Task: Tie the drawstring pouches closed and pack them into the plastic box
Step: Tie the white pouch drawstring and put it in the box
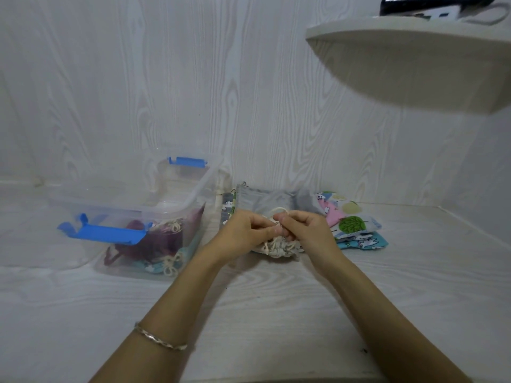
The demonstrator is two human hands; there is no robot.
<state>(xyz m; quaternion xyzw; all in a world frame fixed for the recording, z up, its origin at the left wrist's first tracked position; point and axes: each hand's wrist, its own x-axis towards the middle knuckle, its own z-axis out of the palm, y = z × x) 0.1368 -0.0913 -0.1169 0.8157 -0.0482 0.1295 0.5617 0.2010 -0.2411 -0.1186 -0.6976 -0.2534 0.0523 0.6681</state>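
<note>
Pouch (279,248) cord (278,212) pinched between both hands' (243,230) grip.

No text, label, brand or number can be read on anything in view.

left hand (243,230) and right hand (307,228) pinching cord (278,214), grey pouch (276,200)
</note>
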